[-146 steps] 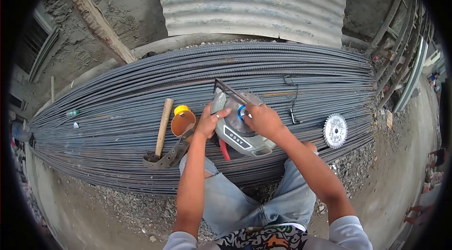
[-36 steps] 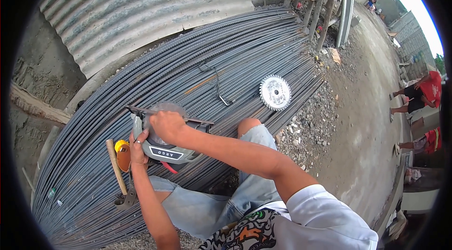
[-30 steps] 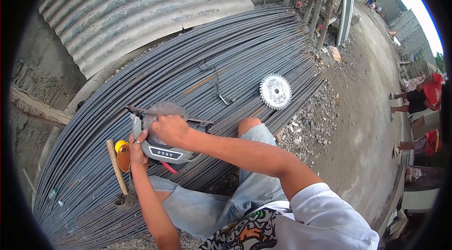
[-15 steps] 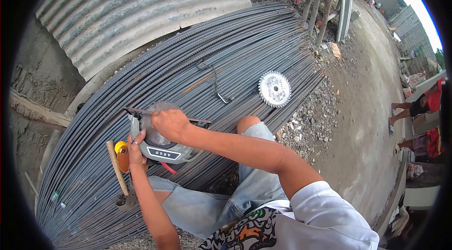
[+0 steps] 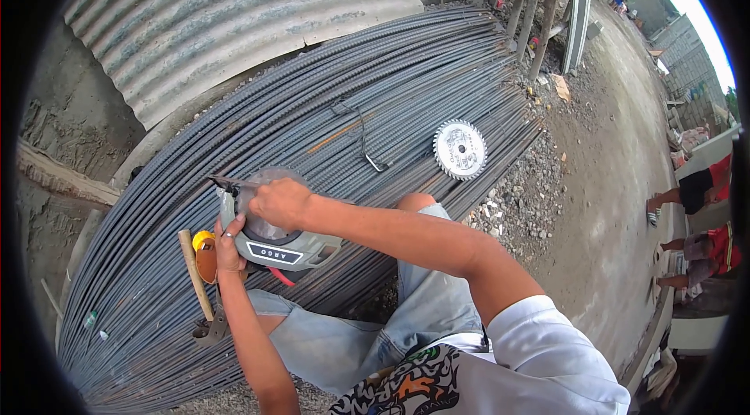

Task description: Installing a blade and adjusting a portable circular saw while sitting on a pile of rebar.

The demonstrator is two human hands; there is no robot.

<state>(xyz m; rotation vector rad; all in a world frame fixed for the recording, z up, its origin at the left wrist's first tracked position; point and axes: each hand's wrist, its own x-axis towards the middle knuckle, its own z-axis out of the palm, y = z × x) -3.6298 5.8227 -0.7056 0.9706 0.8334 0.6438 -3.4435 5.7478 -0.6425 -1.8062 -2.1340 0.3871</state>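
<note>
A grey helmet [image 5: 275, 255] with a smoky clear visor and a red strap sits over the steel bars in front of my bent knees. My left hand [image 5: 231, 247] grips its left edge, fingers wrapped round the shell, a ring on one of them. My right hand [image 5: 283, 204] is closed like a fist above the helmet opening. From it a thin dark metal tool [image 5: 228, 181] points left over the helmet's rim; its kind is hard to make out. Beside my left hand lie a wooden-handled hammer [image 5: 195, 274] and a yellow and brown object [image 5: 205, 255].
Bundled ribbed steel bars [image 5: 273, 118] lie under everything. On them rest a circular saw blade [image 5: 460, 149] and a thin bent wire [image 5: 367, 151]. A corrugated metal sheet [image 5: 242, 17] stands beyond. Gravel [image 5: 516, 192] borders a concrete path [image 5: 601, 204]; two people [image 5: 707, 247] are at the right.
The view has shifted slightly. My right hand stays over the helmet, and the tool's rear end, seen before to the right of the hand, no longer shows. The people at right have moved their legs.
</note>
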